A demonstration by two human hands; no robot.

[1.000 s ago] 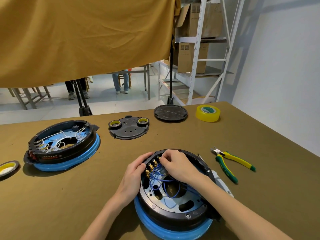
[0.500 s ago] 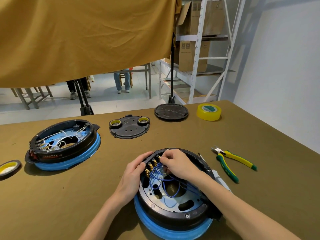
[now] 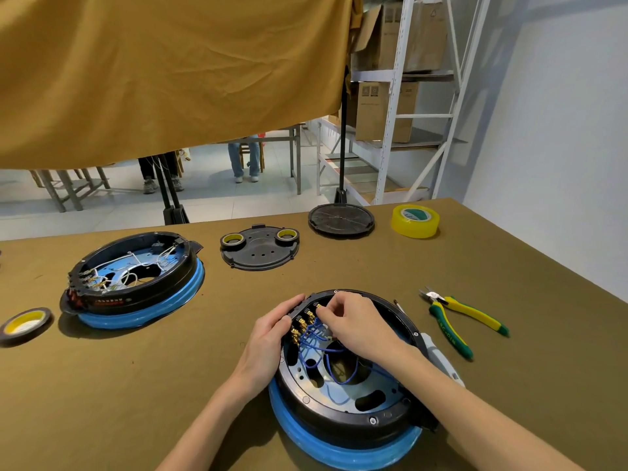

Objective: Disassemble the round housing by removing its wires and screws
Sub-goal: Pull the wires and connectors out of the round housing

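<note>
The right hand (image 3: 353, 326) sits slightly farther along the brass terminals (image 3: 302, 322) than before, fingertips now pinching at the far end of the row. The left hand (image 3: 272, 338) shows no shift.

Two round black housings on blue rings (image 3: 343, 402) (image 3: 136, 283), four tape rolls (image 3: 415, 220) (image 3: 24, 323) (image 3: 232, 240) (image 3: 287, 235), two flat black covers (image 3: 260, 254) (image 3: 341, 219), one yellow-green pliers (image 3: 462, 321).
</note>
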